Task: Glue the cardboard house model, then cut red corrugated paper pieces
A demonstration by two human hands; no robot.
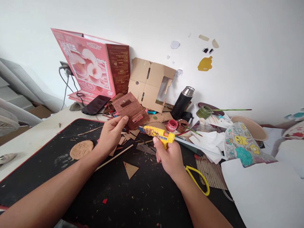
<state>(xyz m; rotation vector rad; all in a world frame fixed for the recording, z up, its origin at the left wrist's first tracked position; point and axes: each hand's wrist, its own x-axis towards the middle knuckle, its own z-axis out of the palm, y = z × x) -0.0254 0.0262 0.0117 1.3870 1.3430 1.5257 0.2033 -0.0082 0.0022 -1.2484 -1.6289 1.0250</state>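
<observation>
Right grip (171, 158) clenches the handle of a yellow glue gun (155, 131), while the left grip (111, 134) pinches a brown painted panel (131, 109) by its near edge, thumb on top; both are held above the black mat (106, 196) on the bench (65, 119). Just beyond the gun crowd a red paint jar (172, 126), a brown paint jar (182, 126) and a black flask (181, 103). Yellow scissor handles (207, 186) sit beside the right forearm, a clay disc (82, 149) lies left of the left one, and a thin stick (117, 156) and cardboard scraps litter the mat between them. Pointing leftward at the panel, the gun has its long axis crosswise, a glue stick (199, 147) trailing right from its rear. Tilted, the panel runs lengthwise from upper left to lower right; whether the nozzle touches it, I can't quite tell.
</observation>
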